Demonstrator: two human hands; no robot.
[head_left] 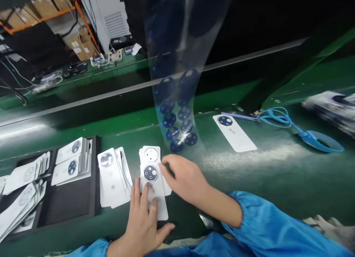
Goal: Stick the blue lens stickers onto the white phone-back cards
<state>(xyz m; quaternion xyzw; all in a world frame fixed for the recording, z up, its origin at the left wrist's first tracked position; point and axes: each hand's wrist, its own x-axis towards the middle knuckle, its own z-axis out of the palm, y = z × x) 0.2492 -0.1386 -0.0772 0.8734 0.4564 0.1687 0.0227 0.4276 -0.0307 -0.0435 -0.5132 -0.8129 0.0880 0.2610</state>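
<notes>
White card (153, 185) | lay at 6 o'clock under left hand (141, 220), open, fingers flat on it | right hand (184, 177) half-open, touching card edge | lens (150, 173) on card | stacked cards (70, 161) done, black tray (97, 175), 9 o'clock | lenses (177, 120) left on clear sheet (169, 39), 12 o'clock

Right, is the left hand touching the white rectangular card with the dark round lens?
Touching: the head view shows the left hand with fingers across the white card.
</notes>
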